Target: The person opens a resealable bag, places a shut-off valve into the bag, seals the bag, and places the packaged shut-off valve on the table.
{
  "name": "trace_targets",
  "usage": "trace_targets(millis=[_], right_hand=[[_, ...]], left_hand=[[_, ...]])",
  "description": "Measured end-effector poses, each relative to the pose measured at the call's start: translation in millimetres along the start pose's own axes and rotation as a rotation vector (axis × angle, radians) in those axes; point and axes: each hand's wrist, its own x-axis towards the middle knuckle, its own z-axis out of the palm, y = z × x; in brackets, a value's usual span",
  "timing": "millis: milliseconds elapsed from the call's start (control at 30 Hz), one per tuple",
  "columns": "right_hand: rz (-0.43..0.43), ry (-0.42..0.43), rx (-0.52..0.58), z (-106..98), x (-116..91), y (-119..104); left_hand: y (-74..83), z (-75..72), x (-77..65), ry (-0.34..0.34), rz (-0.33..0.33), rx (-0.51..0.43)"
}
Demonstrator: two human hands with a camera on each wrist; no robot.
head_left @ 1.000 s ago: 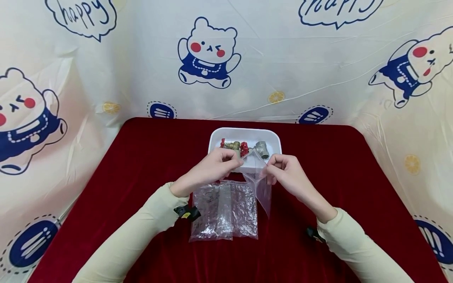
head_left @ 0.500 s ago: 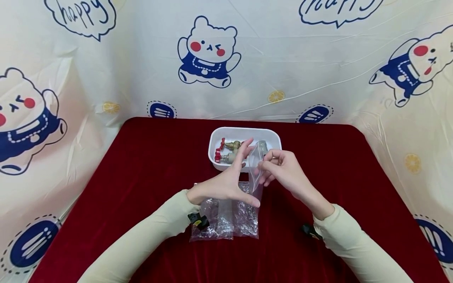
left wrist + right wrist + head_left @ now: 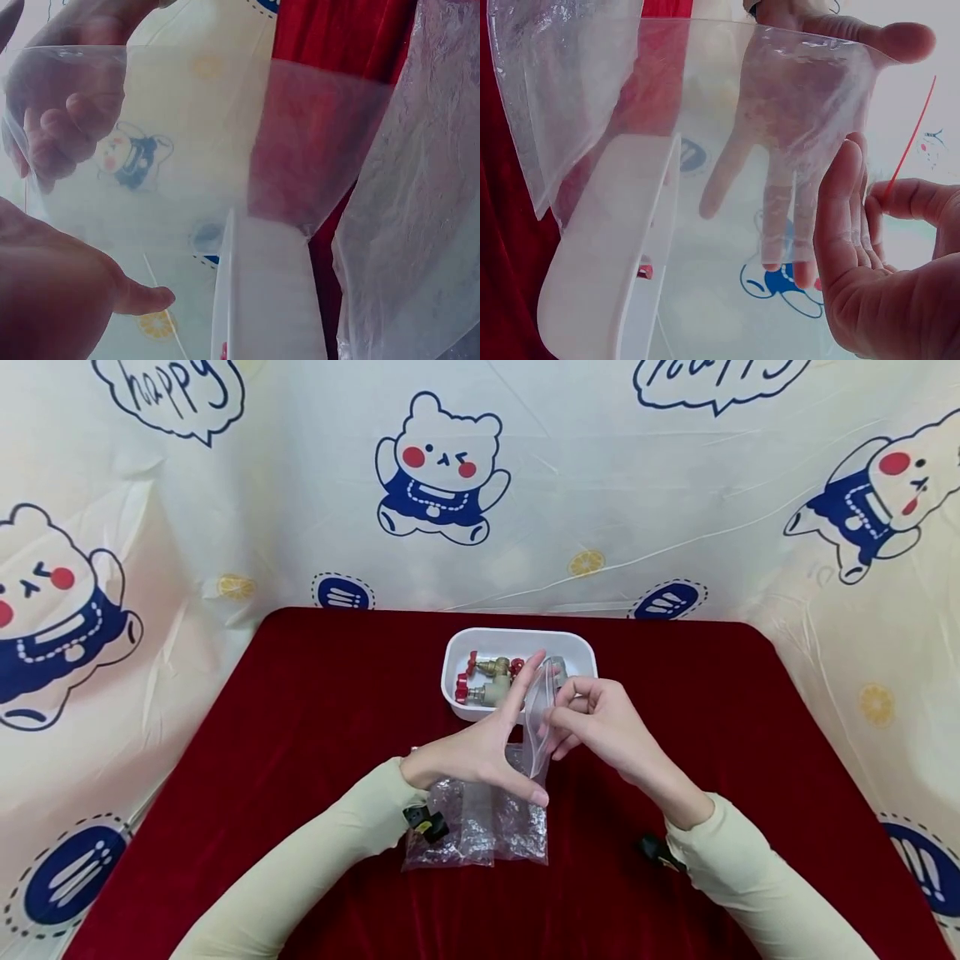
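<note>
A clear zip bag [image 3: 536, 714] hangs upright with its mouth parted, between the two hands. At the bag's right edge, my right hand [image 3: 603, 714] pinches it between thumb and fingers; a thin red line [image 3: 911, 139] runs up from that pinch in the right wrist view. My left hand [image 3: 480, 750] is spread wide, index finger and thumb far apart, along the bag's left side. Through the film its outstretched fingers [image 3: 780, 217] show in the right wrist view. Beyond the hands, valves with red handwheels [image 3: 489, 692] and a grey pipe fitting [image 3: 558, 668] lie in a tray, partly hidden.
The white plastic tray [image 3: 472, 713] stands just behind the hands. Flat clear bags [image 3: 450, 839] lie on the dark red tablecloth [image 3: 337, 693] beneath the left hand. A printed cloth curtain [image 3: 315, 485] rises behind the table.
My left hand has let go of the bag's edge and spread its fingers along its left side. The bag has shifted slightly left, and its mouth has widened. My right hand keeps its pinch.
</note>
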Motion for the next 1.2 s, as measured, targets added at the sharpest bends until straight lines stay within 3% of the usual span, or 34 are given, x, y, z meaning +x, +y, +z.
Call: trace_targets(millis=[167, 400, 633, 900, 1100, 1200], right_hand=[[0.031, 0.005, -0.037, 1.7, -2.4, -4.0], [0.043, -0.058, -0.116, 4.8, -9.9, -6.3], [-0.069, -0.033, -0.291, 4.0, -12.3, -5.2], [-0.142, -0.001, -0.436, 3.9, -15.1, -4.9], [-0.301, -0.033, -0.628, 2.6, -21.5, -4.6], [-0.377, -0.046, -0.667, 2.2, -21.7, -4.1]], left_hand=[[-0.6, 0.3, 2.4, 0.013, -0.019, 0.015], [-6.7, -2.8, 5.2, 0.093, -0.032, 0.016], [-12.6, -4.8, 8.1, 0.163, -0.022, 0.051], [-10.9, -6.4, 6.6, 0.193, -0.067, 0.103], [-12.1, -11.5, 5.5, 0.210, -0.083, 0.127], [-12.4, -12.0, 5.2, 0.189, -0.103, 0.128]])
